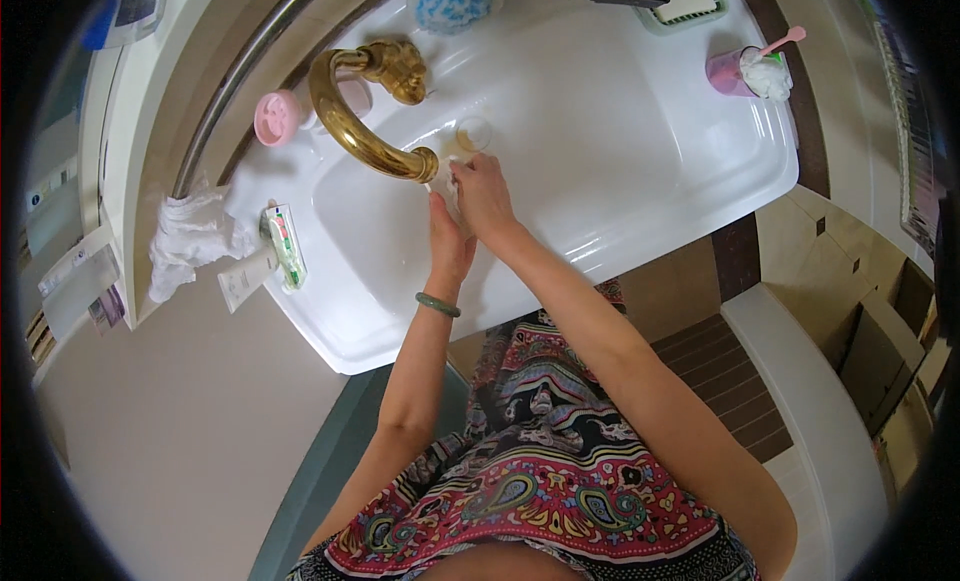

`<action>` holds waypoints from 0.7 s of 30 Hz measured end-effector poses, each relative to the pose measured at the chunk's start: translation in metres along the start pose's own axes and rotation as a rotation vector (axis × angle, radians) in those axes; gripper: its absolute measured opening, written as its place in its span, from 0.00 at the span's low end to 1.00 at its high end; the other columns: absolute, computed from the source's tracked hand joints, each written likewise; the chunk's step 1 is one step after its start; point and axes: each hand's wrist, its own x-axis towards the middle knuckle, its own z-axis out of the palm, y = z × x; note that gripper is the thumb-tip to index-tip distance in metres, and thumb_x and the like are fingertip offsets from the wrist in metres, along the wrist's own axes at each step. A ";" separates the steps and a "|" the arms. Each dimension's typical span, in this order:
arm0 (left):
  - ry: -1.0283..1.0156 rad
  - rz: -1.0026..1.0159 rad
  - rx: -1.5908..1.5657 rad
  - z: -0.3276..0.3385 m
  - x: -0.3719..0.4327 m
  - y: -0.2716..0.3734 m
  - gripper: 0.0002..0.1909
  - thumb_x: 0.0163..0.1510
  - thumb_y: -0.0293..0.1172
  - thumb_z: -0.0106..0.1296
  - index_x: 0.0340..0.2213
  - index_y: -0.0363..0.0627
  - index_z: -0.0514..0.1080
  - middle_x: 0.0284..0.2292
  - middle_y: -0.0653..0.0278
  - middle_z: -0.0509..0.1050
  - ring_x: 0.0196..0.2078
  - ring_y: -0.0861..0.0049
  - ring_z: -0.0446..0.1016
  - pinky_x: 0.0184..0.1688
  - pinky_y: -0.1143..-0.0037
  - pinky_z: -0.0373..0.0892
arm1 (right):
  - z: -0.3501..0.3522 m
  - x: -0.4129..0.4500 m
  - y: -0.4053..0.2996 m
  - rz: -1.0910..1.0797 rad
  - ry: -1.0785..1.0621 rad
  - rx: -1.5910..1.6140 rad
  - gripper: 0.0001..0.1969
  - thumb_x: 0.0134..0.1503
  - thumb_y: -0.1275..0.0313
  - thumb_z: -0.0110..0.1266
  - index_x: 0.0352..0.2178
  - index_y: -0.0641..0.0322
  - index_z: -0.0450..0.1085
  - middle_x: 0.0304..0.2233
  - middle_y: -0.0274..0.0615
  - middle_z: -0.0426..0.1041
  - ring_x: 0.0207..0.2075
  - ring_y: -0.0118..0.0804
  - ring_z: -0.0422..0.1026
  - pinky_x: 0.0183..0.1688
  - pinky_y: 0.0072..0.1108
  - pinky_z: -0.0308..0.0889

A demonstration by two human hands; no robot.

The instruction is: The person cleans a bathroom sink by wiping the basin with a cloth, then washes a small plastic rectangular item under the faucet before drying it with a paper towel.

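Both hands are close together over the white washbasin (600, 131), just below the spout of a brass faucet (337, 116). My right hand (484, 195) has its fingers bent around a small crumpled white thing (453, 179), perhaps cloth or lather. Right beside it, my left hand (450, 240) is turned up on edge, with a green bangle on its wrist. Whatever lies between the palms is mostly hidden by my right hand. A round drain (473, 134) with a yellowish stain shows just beyond my fingertips.
On the basin's left rim lie a toothpaste tube (286, 243) and a white tube (249, 278). White cloth (191, 240) hangs on a metal rail (240, 82). Pink containers (276, 118), a blue-white puff (454, 3), a soap dish (686, 3) and a pink cup (731, 72) line the rim.
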 end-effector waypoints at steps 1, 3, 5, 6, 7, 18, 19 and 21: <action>-0.002 0.012 0.006 -0.001 0.000 -0.003 0.33 0.62 0.57 0.26 0.60 0.47 0.46 0.57 0.60 0.56 0.60 0.68 0.57 0.59 0.69 0.58 | 0.002 -0.001 -0.002 0.029 0.005 -0.036 0.10 0.46 0.79 0.50 0.33 0.62 0.72 0.33 0.48 0.67 0.39 0.48 0.65 0.43 0.32 0.64; -0.003 0.022 0.009 -0.004 0.000 -0.007 0.33 0.62 0.56 0.27 0.60 0.47 0.46 0.57 0.60 0.56 0.59 0.69 0.57 0.58 0.69 0.58 | 0.003 0.000 -0.005 0.059 0.007 -0.074 0.09 0.47 0.79 0.50 0.32 0.63 0.72 0.33 0.48 0.67 0.38 0.49 0.64 0.43 0.32 0.64; -0.021 0.021 -0.069 -0.006 0.000 -0.007 0.34 0.61 0.58 0.27 0.59 0.46 0.48 0.56 0.60 0.59 0.59 0.70 0.59 0.57 0.70 0.60 | 0.002 0.004 -0.008 0.040 -0.010 0.058 0.09 0.48 0.79 0.49 0.31 0.62 0.73 0.32 0.45 0.68 0.38 0.48 0.65 0.43 0.32 0.65; -0.022 0.020 -0.067 -0.001 0.000 -0.001 0.34 0.61 0.58 0.27 0.59 0.46 0.48 0.56 0.60 0.59 0.59 0.70 0.59 0.57 0.70 0.60 | 0.003 0.004 -0.006 0.040 -0.008 0.059 0.09 0.48 0.79 0.49 0.31 0.62 0.73 0.32 0.45 0.68 0.38 0.48 0.65 0.43 0.32 0.65; 0.012 -0.042 -0.053 0.005 -0.001 0.006 0.35 0.60 0.60 0.27 0.58 0.46 0.50 0.55 0.61 0.59 0.58 0.71 0.60 0.56 0.71 0.61 | 0.004 0.005 -0.005 -0.030 0.060 0.162 0.09 0.48 0.79 0.49 0.31 0.61 0.74 0.32 0.44 0.69 0.38 0.48 0.65 0.42 0.32 0.65; 0.148 0.099 -0.032 -0.013 0.007 0.021 0.37 0.58 0.63 0.29 0.50 0.41 0.61 0.44 0.61 0.71 0.46 0.71 0.71 0.48 0.72 0.69 | -0.008 -0.030 -0.018 -0.273 -0.061 0.231 0.09 0.44 0.81 0.52 0.29 0.60 0.74 0.29 0.41 0.68 0.33 0.46 0.65 0.37 0.29 0.63; 0.147 0.097 -0.033 -0.014 0.007 0.023 0.37 0.58 0.63 0.29 0.50 0.41 0.61 0.44 0.61 0.71 0.46 0.71 0.71 0.48 0.72 0.69 | -0.010 -0.034 -0.015 -0.272 -0.061 0.229 0.09 0.44 0.81 0.52 0.29 0.60 0.74 0.29 0.41 0.68 0.33 0.46 0.65 0.37 0.29 0.63; 0.102 0.032 -0.024 -0.016 0.005 0.028 0.38 0.58 0.63 0.27 0.53 0.40 0.57 0.43 0.57 0.71 0.46 0.66 0.71 0.50 0.71 0.67 | -0.013 -0.040 -0.011 -0.351 -0.063 0.226 0.08 0.44 0.80 0.51 0.28 0.61 0.74 0.28 0.41 0.68 0.33 0.45 0.65 0.37 0.29 0.63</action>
